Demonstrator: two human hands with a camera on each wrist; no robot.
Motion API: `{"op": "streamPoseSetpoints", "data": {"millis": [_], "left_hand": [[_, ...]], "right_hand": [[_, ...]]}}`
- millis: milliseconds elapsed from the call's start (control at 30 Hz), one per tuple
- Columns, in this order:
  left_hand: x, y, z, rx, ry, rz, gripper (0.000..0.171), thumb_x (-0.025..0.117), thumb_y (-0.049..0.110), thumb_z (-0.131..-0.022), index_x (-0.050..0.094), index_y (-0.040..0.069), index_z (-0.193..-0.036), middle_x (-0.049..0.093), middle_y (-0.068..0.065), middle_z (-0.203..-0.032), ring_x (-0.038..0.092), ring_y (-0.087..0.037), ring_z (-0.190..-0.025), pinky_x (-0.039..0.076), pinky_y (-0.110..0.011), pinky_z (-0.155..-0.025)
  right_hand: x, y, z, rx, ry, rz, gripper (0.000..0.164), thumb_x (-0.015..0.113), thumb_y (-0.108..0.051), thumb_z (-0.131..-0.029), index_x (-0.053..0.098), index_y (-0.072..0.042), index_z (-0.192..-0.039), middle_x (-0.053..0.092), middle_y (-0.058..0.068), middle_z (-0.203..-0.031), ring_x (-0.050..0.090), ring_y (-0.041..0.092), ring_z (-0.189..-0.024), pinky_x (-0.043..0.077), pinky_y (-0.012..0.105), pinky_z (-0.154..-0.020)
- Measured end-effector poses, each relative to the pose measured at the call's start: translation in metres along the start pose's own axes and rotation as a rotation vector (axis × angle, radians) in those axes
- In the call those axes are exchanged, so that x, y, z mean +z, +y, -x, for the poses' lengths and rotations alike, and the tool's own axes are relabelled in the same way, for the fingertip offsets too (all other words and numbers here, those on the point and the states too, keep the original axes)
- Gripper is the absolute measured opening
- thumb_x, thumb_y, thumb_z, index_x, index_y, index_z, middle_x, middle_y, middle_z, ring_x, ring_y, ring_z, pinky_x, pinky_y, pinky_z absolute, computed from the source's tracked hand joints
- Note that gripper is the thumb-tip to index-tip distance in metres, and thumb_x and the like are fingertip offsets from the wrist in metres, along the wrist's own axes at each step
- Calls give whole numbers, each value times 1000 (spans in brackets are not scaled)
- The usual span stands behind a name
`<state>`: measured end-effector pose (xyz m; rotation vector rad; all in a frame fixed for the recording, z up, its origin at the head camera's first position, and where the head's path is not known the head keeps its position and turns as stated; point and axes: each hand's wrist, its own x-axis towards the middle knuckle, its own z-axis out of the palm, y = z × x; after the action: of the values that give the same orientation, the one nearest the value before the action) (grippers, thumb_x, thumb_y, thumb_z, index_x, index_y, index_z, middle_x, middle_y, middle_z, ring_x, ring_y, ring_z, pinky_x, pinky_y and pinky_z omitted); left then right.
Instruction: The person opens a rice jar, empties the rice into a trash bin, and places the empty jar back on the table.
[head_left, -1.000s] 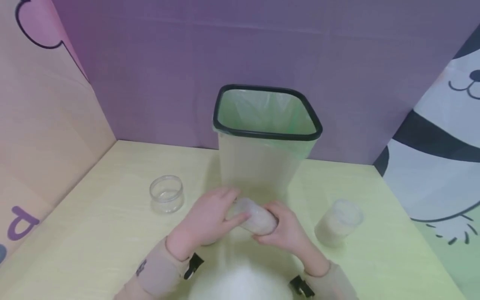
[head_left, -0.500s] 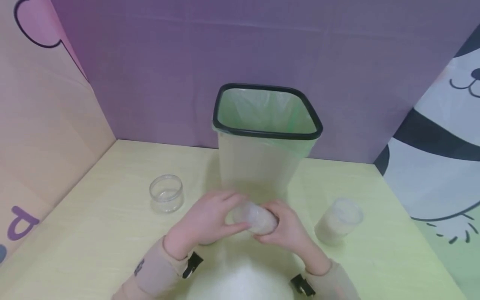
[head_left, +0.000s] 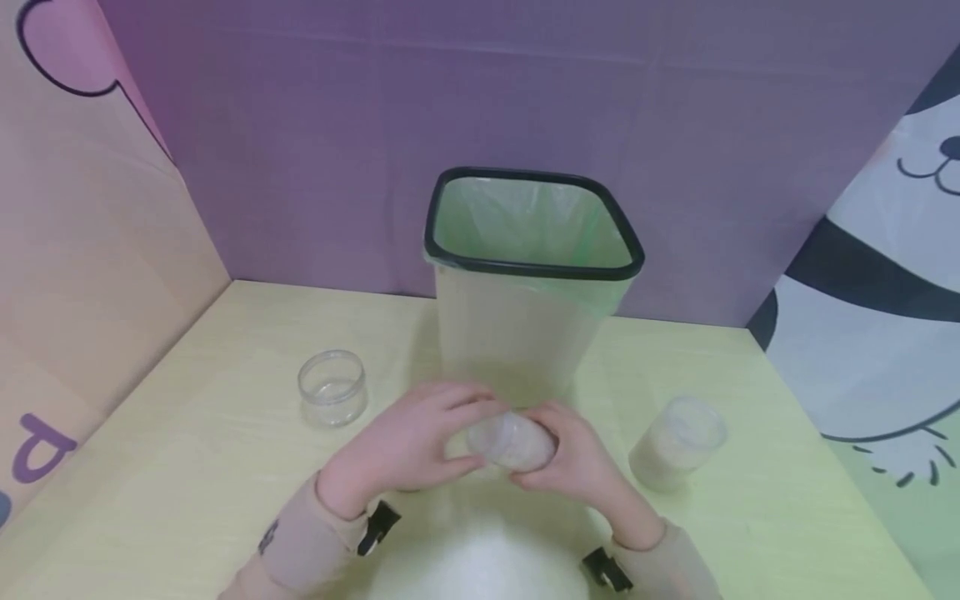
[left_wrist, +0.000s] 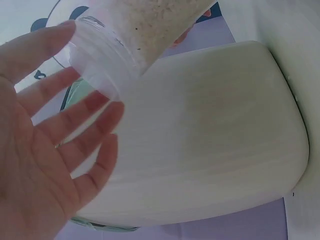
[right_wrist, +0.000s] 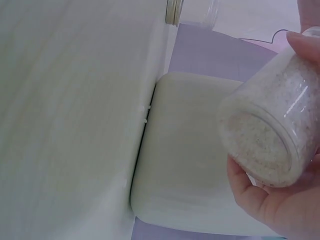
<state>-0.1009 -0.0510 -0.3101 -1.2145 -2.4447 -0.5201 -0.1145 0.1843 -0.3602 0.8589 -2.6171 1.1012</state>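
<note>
Purple backdrop (head_left: 315,150): spans the rear, flanked on the right by a panda print (head_left: 870,350).
Table (head_left: 187,442): pale yellow, reaching back to the backdrop.
Bin (head_left: 510,329): off-white, upright at the rear of the table, with a black rim (head_left: 536,272) and a pale green liner (head_left: 525,221) inside.
Left hand (head_left: 408,435): fingers and thumb hold the clear rim end of a jar, fingers on one side, thumb on the other.
Right hand (head_left: 576,457): grasps that same jar near its base.
Held jar (head_left: 517,442): clear, tilted, raised between both hands in front of the bin; pale grainy contents with brown specks show through its wall.
Standing jar (head_left: 673,446): upright on the table, near the right hand, pale contents below a clear top.
Clear dish (head_left: 332,389): round and low, on the table left of the bin.
</note>
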Motion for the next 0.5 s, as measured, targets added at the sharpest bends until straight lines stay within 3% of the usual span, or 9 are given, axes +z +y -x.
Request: {"op": "streamPoseSetpoints", "data": {"millis": [67,133,333,433,500], "left_hand": [[2,-1,0,27,18,6,55,75,34,-77,59,12,-124,63,-4,-119,59,-19,-108,49,-38,-96],[4,0,0,12,24,7,52,74,36,-78,60,12,-121,64,-2,-115,61,-17,-103,50,-36,-92],[11,6,-2,-146,-49,-19,40,60,45,-89,60,10,-109,65,1,-90,61,-14,-77,53,-31,-72],[8,8,-1,-238,-90,13,44,57,47,-90,59,8,-110,65,-1,-93,62,-16,-81,54,-34,-73],[4,7,0,-247,-86,19,52,62,47,-86,58,7,-118,65,-5,-106,63,-20,-93,54,-37,-82]], "right_hand": [[0,0,0,6,-6,-5,57,88,-13,-50,67,-7,-103,65,-1,-95,59,13,-86,49,36,-81],[0,0,0,13,-14,-1,57,88,-13,-50,67,-7,-103,65,-1,-94,58,14,-86,49,36,-82],[0,3,1,18,-48,22,57,88,-13,-50,67,-7,-103,64,-2,-94,57,13,-86,49,33,-80],[0,4,1,14,-60,20,58,88,-14,-50,67,-7,-104,64,-2,-96,58,13,-87,50,33,-81],[0,4,1,10,-62,17,60,88,-14,-50,66,-7,-105,65,-1,-97,59,14,-88,50,35,-82]]}}
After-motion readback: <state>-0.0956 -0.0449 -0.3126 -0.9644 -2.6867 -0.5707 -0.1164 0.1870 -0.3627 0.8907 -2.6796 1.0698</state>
